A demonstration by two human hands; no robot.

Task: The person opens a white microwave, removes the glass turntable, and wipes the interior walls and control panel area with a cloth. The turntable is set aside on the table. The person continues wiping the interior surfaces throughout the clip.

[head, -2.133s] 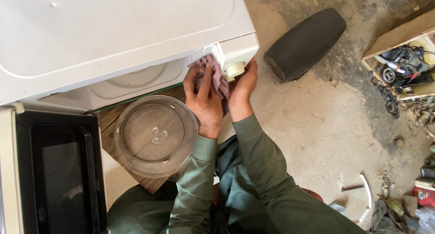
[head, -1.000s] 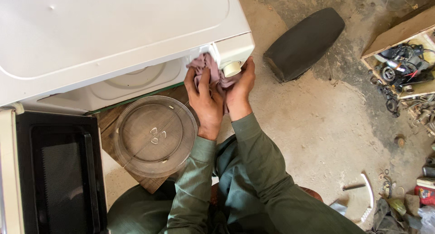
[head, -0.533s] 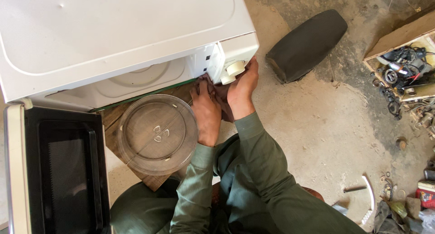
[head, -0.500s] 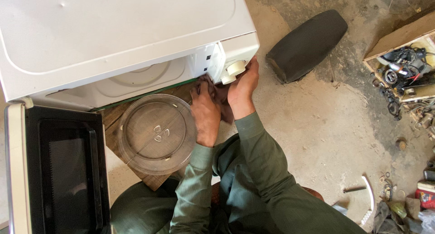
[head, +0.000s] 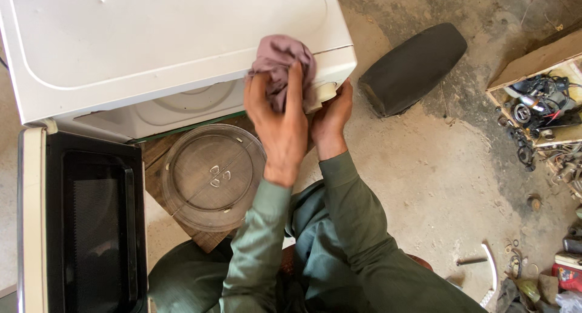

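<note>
The cloth (head: 280,61) was soft, light and easy to crumple, so it was best held bunched in the fist. It lay against the front right corner of the white microwave (head: 170,52). The left hand (head: 280,122) was closed on it. The right hand (head: 330,116) cupped the corner, fingers half curled, by the knob (head: 324,93).

Repair workshop, rough concrete floor (head: 436,185). Right of the right hand (head: 329,116): wooden box of cables and parts (head: 539,104), loose scrap (head: 545,276). Opened white microwave (head: 170,46) just beside both hands.
</note>
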